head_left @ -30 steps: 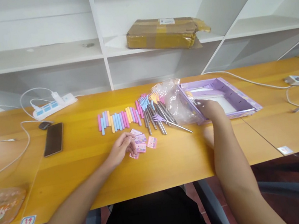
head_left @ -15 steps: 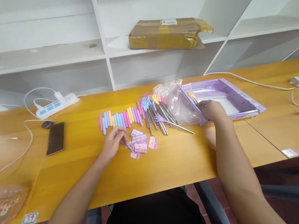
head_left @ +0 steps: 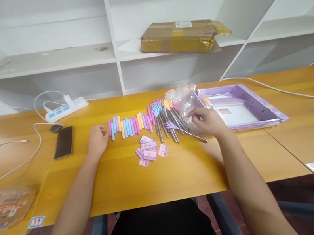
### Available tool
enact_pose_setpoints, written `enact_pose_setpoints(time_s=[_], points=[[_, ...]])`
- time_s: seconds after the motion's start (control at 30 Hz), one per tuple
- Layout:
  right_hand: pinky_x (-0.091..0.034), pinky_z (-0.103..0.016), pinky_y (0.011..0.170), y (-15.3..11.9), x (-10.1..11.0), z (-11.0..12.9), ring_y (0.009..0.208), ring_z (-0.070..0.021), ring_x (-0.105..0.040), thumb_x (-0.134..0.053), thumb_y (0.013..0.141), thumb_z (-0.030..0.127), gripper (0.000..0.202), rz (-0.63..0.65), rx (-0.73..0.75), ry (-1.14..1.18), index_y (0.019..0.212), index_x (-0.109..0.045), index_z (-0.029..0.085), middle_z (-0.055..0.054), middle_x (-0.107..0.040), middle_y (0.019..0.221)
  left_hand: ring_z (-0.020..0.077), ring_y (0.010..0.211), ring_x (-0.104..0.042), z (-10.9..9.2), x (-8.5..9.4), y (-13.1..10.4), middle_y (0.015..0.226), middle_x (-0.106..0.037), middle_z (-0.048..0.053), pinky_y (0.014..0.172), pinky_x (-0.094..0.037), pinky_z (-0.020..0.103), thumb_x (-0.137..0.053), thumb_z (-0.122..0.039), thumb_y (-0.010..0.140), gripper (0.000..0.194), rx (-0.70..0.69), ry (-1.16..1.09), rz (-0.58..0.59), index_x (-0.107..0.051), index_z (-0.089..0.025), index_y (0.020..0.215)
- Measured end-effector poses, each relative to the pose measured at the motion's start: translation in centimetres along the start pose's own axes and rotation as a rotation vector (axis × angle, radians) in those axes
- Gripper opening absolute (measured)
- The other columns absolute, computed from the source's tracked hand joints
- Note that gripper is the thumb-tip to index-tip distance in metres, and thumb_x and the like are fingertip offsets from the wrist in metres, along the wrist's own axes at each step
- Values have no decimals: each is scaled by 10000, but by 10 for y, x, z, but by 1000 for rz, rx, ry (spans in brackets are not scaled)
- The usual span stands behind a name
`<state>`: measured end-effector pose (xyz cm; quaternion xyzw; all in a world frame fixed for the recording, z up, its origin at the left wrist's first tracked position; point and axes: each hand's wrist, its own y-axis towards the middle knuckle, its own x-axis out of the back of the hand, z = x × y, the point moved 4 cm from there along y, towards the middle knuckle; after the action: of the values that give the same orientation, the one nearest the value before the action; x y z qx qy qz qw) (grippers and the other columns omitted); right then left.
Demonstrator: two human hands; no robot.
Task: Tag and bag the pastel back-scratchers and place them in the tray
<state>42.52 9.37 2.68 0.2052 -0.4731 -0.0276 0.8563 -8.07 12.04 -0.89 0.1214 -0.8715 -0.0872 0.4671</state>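
My left hand (head_left: 99, 139) is at the left end of a row of pink, blue, yellow and purple tubes (head_left: 129, 127), its fingertips by the end pink one; whether it grips anything is too small to tell. My right hand (head_left: 207, 120) hovers with curled fingers at the left edge of the purple tray (head_left: 263, 107), over the clear plastic bag (head_left: 186, 102). Between the hands lies a pile of metal rods with coloured hand-shaped heads (head_left: 164, 118). A purple-headed one (head_left: 189, 133) slants toward my right hand. Small printed cards (head_left: 150, 155) lie in front of the tubes.
A dark phone (head_left: 63, 142) and a white power strip (head_left: 67, 109) with cables are at the left. An orange-printed bag (head_left: 5, 209) lies at the far left. A taped carton (head_left: 184, 36) rests on the shelf behind.
My left hand has moved from the cards to the left end of the tubes. My right hand has come out of the tray to its left side. A pink card now shows inside the tray.
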Motion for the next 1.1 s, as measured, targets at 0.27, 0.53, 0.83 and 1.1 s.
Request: enact_pose_setpoints(time_s=[0.27, 0.53, 0.83, 1.1], points=[[-486, -330, 759, 4, -35, 17, 851, -248, -718, -561, 981, 241, 238, 10, 41, -134, 1057, -784, 209, -77, -817, 1030, 269, 1032, -697, 3, -15, 2, 1105, -740, 107, 957, -539, 392, -610, -407, 1014, 250, 11, 95, 95, -634, -197, 1148], [-438, -314, 700, 5, -52, 25, 923, -262, -697, -554, 1067, 352, 365, 54, -53, -353, 1355, -745, 232, -123, -739, 1155, 260, 1002, -704, 2, -17, 4, 1069, -753, 82, 898, -532, 368, -606, -388, 1011, 248, 32, 106, 85, -628, -202, 1174], [-458, -338, 773, 9, -56, 19, 929, -264, -676, -496, 1100, 368, 357, 72, -142, -416, 1279, -768, 222, -131, -684, 1171, 286, 1030, -685, -2, -18, 2, 1028, -738, 87, 906, -529, 401, -577, -325, 993, 230, 20, 167, 110, -624, -194, 1176], [-479, -331, 786, 16, -64, 11, 906, -249, -689, -562, 1060, 371, 281, 88, -188, -307, 1160, -768, 209, -117, -731, 1131, 305, 1069, -690, -3, -19, 1, 1041, -751, 94, 937, -529, 417, -575, -322, 996, 234, 22, 197, 124, -620, -198, 1189]])
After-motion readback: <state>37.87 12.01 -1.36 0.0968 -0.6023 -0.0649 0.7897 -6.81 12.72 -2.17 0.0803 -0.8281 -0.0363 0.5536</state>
